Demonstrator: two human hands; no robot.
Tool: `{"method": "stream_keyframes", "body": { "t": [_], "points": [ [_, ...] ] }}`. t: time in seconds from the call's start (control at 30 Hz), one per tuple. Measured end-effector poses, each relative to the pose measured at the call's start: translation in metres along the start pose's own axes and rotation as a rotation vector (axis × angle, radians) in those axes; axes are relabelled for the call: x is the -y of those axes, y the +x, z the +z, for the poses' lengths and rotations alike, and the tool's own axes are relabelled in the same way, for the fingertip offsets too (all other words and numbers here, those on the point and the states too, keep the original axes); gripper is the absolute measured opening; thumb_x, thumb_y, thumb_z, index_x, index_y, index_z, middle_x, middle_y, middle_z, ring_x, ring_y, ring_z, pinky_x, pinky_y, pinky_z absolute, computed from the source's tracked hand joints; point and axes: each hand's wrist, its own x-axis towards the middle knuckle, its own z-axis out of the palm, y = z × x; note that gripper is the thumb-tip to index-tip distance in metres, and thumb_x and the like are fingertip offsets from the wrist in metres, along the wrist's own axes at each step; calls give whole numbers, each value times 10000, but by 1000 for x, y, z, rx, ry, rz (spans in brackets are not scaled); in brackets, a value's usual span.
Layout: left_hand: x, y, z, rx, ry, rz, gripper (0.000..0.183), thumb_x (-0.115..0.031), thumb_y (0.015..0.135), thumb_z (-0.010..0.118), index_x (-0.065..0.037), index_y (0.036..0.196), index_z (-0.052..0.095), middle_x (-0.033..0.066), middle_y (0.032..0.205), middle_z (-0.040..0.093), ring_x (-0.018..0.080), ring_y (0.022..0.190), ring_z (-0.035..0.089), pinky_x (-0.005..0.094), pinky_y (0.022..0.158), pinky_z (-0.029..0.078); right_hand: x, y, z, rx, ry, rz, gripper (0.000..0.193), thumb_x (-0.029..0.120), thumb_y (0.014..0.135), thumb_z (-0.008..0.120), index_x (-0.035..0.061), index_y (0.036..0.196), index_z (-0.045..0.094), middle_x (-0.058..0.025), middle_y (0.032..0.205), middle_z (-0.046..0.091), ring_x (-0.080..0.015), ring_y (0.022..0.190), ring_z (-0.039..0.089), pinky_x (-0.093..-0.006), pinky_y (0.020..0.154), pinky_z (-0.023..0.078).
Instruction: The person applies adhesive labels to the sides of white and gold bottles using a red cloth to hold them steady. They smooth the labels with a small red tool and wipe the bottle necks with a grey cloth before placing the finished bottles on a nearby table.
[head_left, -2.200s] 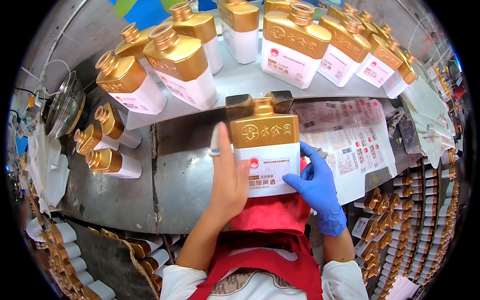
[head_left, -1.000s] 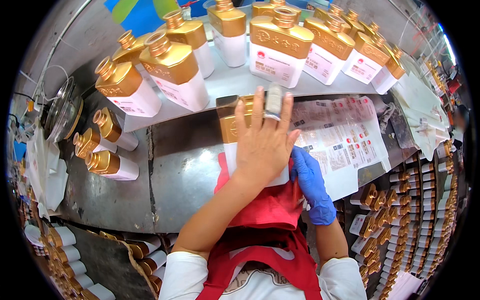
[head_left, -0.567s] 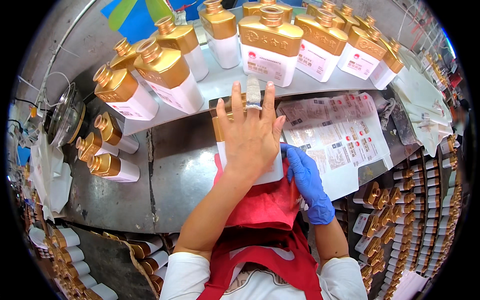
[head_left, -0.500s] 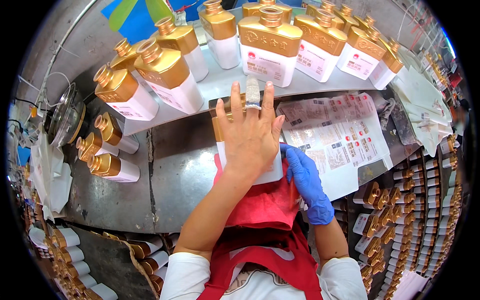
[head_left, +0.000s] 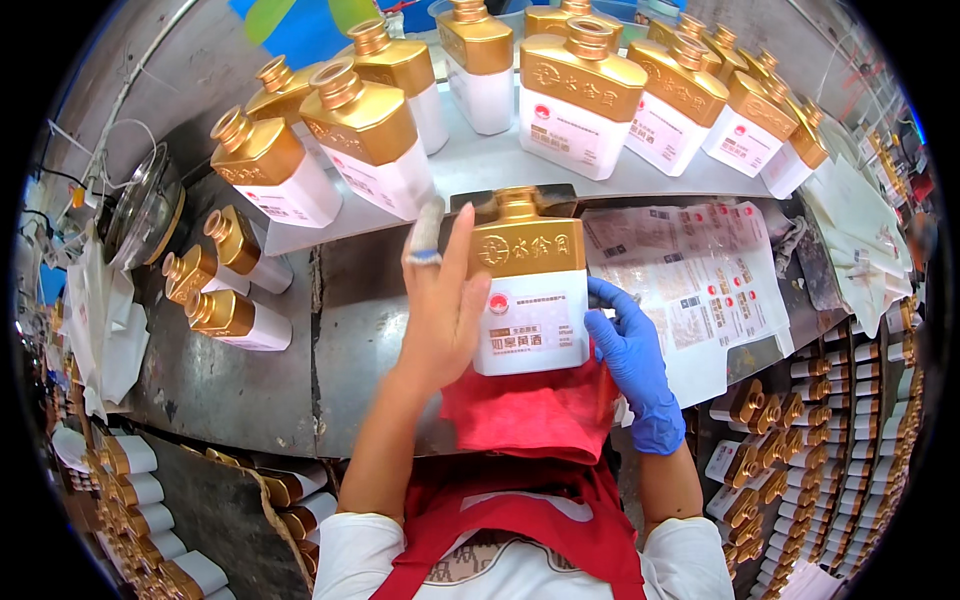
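A flat bottle (head_left: pixel 530 285) with a gold shoulder and neck and a white lower body stands tilted before me, its labelled face toward me. My right hand (head_left: pixel 635 365), in a blue glove, grips its right edge. A slim red thing (head_left: pixel 605 395) shows beside that palm; its kind is unclear. My left hand (head_left: pixel 440 315) is bare except for a pale cover on one finger. Its fingers are stretched out along the bottle's left side, and I cannot tell whether they touch it. Beneath the bottle lies a red cloth (head_left: pixel 530 415).
Several similar bottles (head_left: pixel 583 100) line a raised grey shelf (head_left: pixel 470 160) ahead. Three more lie or lean at left, near a round metal pan (head_left: pixel 140 225). Printed label sheets (head_left: pixel 690 285) lie to the right. Racks of bottles (head_left: pixel 840 440) fill the lower right, with others at lower left.
My left hand has moved from over the bottle's face to its left side, uncovering the label. The right hand still grips the bottle's edge. The view has shifted slightly.
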Motion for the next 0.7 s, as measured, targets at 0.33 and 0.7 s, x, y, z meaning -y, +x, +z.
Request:
{"method": "stream_keyframes", "body": {
  "t": [0.33,0.7],
  "points": [
    [-3,-20,21,31,-567,-223,872,-133,842,616,20,1456,16,229,1374,328,324,1243,359,375,1065,246,13,1,17,-28,-154,64,570,186,768,750,10,1261,523,54,673,508,-18,559,419,-183,515,378],
    [2,-21,17,74,-494,-214,983,-164,783,705,13,1456,11,238,1346,342,326,1214,381,390,1039,292,22,-3,15,34,-173,66,642,194,735,780,-7,1278,503,17,784,567,-20,622,449,-187,545,398]
  ]
}}
